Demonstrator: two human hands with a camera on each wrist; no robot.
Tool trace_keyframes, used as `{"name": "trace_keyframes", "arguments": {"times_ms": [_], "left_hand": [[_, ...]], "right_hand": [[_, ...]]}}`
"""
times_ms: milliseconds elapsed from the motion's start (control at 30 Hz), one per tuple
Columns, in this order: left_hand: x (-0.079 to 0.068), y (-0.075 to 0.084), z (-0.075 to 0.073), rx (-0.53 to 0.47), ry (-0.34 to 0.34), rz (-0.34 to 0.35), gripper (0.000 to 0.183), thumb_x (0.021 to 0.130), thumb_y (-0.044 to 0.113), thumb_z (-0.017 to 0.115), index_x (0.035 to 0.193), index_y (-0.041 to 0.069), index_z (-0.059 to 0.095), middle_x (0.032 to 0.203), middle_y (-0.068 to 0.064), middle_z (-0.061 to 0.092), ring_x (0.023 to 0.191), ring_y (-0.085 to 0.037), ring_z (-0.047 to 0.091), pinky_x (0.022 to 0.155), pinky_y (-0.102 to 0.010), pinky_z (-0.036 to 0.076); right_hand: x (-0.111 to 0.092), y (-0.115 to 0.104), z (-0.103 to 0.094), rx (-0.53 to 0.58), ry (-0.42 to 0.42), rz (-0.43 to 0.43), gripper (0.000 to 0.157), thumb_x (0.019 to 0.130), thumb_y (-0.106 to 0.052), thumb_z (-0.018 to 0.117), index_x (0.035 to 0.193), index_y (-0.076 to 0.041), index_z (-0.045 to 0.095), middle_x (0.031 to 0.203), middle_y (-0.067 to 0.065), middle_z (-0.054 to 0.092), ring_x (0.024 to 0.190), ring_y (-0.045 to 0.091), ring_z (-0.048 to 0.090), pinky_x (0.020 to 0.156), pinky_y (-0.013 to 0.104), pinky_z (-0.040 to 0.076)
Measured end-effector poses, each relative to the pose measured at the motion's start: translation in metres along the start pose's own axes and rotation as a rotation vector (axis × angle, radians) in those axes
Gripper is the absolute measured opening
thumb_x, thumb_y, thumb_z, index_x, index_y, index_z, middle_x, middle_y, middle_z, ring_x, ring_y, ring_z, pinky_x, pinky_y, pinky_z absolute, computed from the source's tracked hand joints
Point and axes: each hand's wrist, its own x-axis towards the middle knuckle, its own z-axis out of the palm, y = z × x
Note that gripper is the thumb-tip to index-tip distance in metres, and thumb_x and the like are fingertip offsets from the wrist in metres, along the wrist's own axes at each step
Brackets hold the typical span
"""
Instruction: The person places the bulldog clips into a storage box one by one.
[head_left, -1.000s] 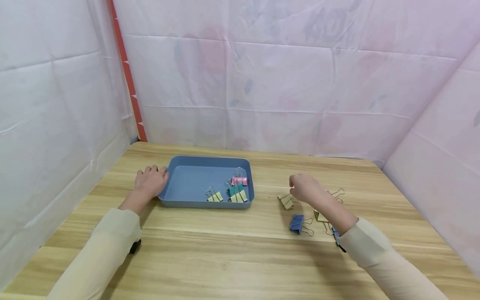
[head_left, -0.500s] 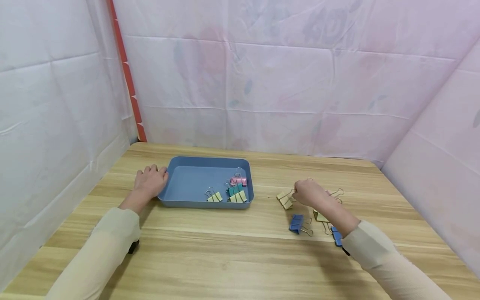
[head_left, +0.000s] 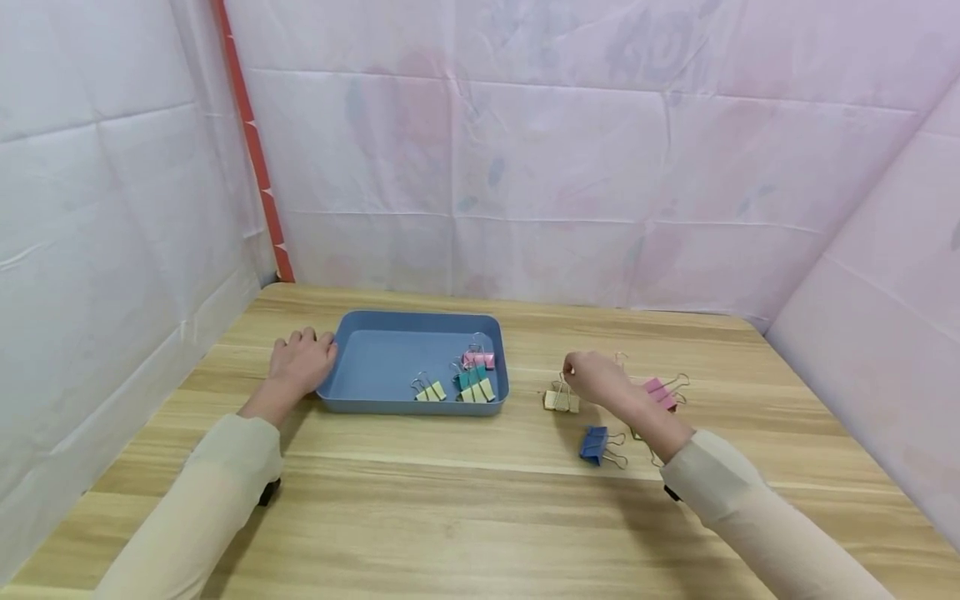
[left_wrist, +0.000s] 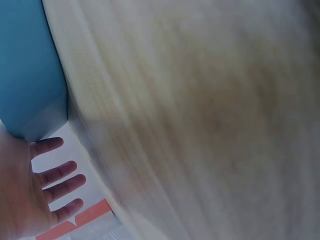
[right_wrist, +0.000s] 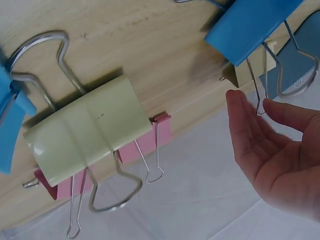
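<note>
A small yellow clip (head_left: 561,403) is being pinched by its wire handle in the right hand (head_left: 597,379), thumb against fingers, its body just below. The tray (head_left: 405,408) is being touched by the left hand (head_left: 302,364), fingers straight and spread. Inside are being held two yellow clips (head_left: 477,392), one teal clip (head_left: 472,377) and one pink clip (head_left: 483,361).

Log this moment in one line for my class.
Left hand: at left end of blue rectangular tray | right hand: pinching yellow wire-handled binder clip | clip: outside tray
</note>
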Motion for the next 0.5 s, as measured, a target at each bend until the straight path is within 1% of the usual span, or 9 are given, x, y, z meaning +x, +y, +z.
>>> {"name": "trace_keyframes", "arguments": {"times_ms": [67,100,167,233,300,367,500], "left_hand": [[0.000,0.001,0.000,-0.004,-0.001,-0.001,0.043,0.089,0.029,0.024,0.122,0.005,0.036,0.111,-0.023,0.036,0.101,-0.039,0.031,0.076,-0.055,0.023],[0.000,0.001,0.000,-0.007,0.000,0.001,0.043,0.089,0.029,0.024,0.122,0.005,0.037,0.111,-0.023,0.036,0.101,-0.038,0.031,0.076,-0.055,0.023],[0.000,0.002,0.000,-0.011,0.001,0.001,0.043,0.089,0.029,0.024,0.122,0.005,0.037,0.111,-0.023,0.036,0.101,-0.039,0.031,0.076,-0.055,0.022],[0.000,0.001,-0.001,-0.012,0.001,0.001,0.043,0.089,0.029,0.024,0.122,0.005,0.037,0.111,-0.023,0.036,0.101,-0.039,0.031,0.077,-0.055,0.022],[0.000,0.001,-0.001,-0.010,0.002,0.003,0.043,0.089,0.029,0.024,0.121,0.005,0.037,0.111,-0.023,0.036,0.101,-0.038,0.031,0.076,-0.055,0.022],[0.000,0.000,-0.001,-0.007,0.001,0.000,0.043,0.089,0.030,0.024,0.122,0.005,0.037,0.111,-0.023,0.036,0.102,-0.039,0.031,0.077,-0.055,0.022],[0.001,0.000,0.000,-0.007,0.008,-0.004,0.043,0.089,0.030,0.024,0.122,0.005,0.037,0.111,-0.023,0.036,0.102,-0.039,0.031,0.077,-0.055,0.022]], "right_hand": [[0.001,0.000,0.000,0.041,-0.039,0.040,0.018,0.078,-0.012,0.051,0.088,0.003,0.055,0.082,0.013,0.057,0.070,0.024,0.053,0.060,0.035,0.042],[0.000,-0.001,0.000,0.067,-0.064,0.067,0.023,0.078,-0.013,0.052,0.092,0.005,0.054,0.085,0.015,0.056,0.070,0.024,0.053,0.061,0.035,0.042],[-0.003,-0.002,0.000,0.108,-0.109,0.108,0.030,0.079,-0.015,0.052,0.097,0.009,0.050,0.089,0.019,0.055,0.065,0.022,0.054,0.060,0.034,0.042],[-0.006,-0.002,0.001,0.128,-0.141,0.135,0.034,0.079,-0.017,0.052,0.100,0.010,0.048,0.087,0.019,0.055,0.060,0.020,0.055,0.058,0.032,0.042],[-0.008,-0.002,0.002,0.140,-0.159,0.147,0.035,0.079,-0.018,0.052,0.099,0.010,0.048,0.084,0.016,0.056,0.055,0.015,0.052,0.055,0.030,0.041],[-0.008,-0.001,0.004,0.142,-0.172,0.145,0.031,0.078,-0.019,0.053,0.094,0.007,0.051,0.079,0.012,0.056,0.058,0.015,0.052,0.056,0.030,0.041],[-0.007,0.002,0.011,0.150,-0.163,0.102,0.019,0.076,-0.016,0.055,0.082,0.001,0.056,0.070,0.004,0.054,0.062,0.015,0.050,0.058,0.030,0.040]]}}
